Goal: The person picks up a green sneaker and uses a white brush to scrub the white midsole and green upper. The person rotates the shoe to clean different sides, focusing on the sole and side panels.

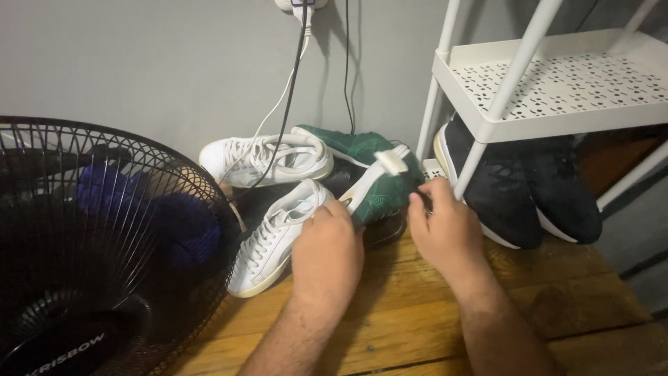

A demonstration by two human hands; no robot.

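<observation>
Both my hands on the green sneaker (pixel 379 188).
Left hand (pixel 327 244) grips its side, right hand (pixel 445 226) pinches its heel end; toe points toward the wall.

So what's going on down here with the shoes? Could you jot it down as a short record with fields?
Left hand: left hand grips the green sneaker at its near side
Right hand: right hand touches the same sneaker's far side
White sneakers: one beside the left hand, another by the wall
Black shoes: pair under the white shelf rack
Fan: black fan on the left
Cables: cords hang down the wall
Floor: wooden floor
</observation>
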